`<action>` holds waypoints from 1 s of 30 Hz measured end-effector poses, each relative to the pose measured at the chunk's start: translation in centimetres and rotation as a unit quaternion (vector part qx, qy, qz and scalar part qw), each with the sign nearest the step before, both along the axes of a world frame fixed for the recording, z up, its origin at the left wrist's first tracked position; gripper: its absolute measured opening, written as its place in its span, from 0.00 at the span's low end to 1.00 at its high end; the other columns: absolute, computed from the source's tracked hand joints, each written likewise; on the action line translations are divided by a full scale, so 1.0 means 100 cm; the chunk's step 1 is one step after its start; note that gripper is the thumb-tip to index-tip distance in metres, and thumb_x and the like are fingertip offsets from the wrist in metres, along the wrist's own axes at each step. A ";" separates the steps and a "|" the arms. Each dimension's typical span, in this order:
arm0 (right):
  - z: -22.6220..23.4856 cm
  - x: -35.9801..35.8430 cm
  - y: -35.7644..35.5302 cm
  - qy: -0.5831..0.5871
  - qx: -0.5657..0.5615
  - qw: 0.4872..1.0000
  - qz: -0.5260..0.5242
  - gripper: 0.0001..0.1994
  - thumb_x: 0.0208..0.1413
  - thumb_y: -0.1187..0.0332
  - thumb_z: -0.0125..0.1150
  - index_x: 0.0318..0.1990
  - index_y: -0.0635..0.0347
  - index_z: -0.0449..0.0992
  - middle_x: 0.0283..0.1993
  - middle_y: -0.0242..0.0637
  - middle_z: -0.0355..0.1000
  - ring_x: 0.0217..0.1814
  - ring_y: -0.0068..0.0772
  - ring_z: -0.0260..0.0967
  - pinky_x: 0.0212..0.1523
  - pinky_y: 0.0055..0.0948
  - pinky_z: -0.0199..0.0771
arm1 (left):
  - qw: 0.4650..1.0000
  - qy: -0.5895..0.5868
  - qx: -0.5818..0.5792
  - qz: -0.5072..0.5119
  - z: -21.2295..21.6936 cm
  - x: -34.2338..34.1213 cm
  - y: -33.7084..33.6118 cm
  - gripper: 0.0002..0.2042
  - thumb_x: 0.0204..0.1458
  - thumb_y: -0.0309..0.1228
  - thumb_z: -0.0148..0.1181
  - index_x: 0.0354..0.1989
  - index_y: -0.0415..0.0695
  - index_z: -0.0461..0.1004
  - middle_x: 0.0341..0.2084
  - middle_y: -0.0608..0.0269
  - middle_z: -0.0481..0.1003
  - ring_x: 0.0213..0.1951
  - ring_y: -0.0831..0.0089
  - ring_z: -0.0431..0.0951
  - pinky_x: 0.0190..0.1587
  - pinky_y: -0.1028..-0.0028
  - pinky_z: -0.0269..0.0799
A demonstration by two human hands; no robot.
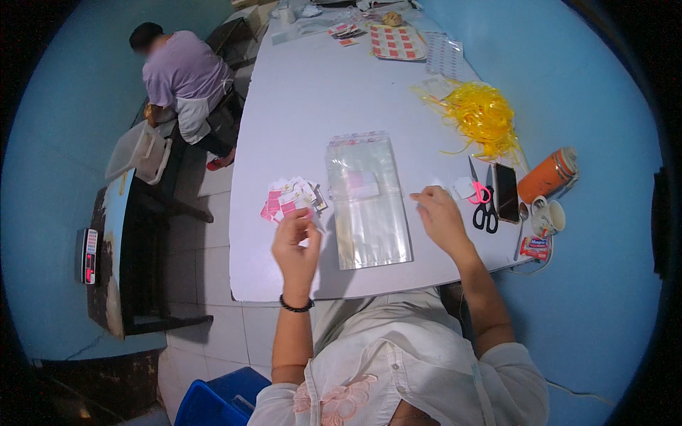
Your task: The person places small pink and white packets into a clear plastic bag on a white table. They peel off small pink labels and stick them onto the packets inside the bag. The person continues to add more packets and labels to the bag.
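Note:
A stack of clear plastic bags (371, 234) lies flat in front of me, a small pink-and-white label (363, 184) showing near its upper part. Left of it is a loose pile of small pink-and-white labels (288, 195). At the near edge of that pile, my left hand (295, 245) has its fingers closed on a small label, mostly covered by the fingertips. Just off the right side of the bags is my right hand (442, 219), thumb and fingertips drawn together; whatever they hold is too small to make out.
On the right lie pink-handled scissors (479, 193), black-handled scissors (486, 216), a phone (506, 192), a mug (548, 215) and an orange cylinder (548, 175). Farther back are yellow ribbons (479, 117) and label sheets (398, 44). A person (186, 78) sits at left, beyond a small table (128, 248).

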State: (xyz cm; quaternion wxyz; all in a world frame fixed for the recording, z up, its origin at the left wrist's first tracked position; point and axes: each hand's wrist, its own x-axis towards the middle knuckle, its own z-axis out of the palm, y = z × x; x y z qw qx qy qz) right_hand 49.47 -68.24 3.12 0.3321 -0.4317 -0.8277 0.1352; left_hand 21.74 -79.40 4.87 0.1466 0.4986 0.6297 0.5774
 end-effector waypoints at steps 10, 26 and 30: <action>-0.013 -0.055 0.008 0.128 -0.264 0.950 0.107 0.11 0.57 0.64 0.64 0.34 0.66 0.77 0.37 0.44 0.73 0.39 0.44 0.73 0.42 0.34 0.72 | 0.930 0.310 0.010 -0.199 -0.043 0.055 -0.001 0.09 0.45 0.23 0.65 0.37 0.40 0.77 0.40 0.53 0.79 0.41 0.54 0.80 0.42 0.62 0.77; -0.046 -0.052 0.002 0.018 -0.111 0.986 0.123 0.09 0.51 0.68 0.68 0.35 0.64 0.76 0.43 0.44 0.72 0.46 0.50 0.71 0.47 0.43 0.72 | 0.926 0.317 -0.063 -0.195 -0.057 0.044 -0.003 0.11 0.48 0.25 0.64 0.39 0.40 0.72 0.47 0.52 0.77 0.45 0.54 0.77 0.48 0.60 0.72; -0.041 -0.048 -0.006 0.018 -0.092 0.990 0.109 0.16 0.46 0.68 0.71 0.43 0.61 0.76 0.51 0.44 0.70 0.55 0.51 0.67 0.53 0.43 0.70 | 0.910 0.331 -0.114 -0.223 -0.048 0.042 0.012 0.13 0.48 0.28 0.66 0.39 0.38 0.72 0.52 0.49 0.75 0.44 0.51 0.77 0.47 0.60 0.73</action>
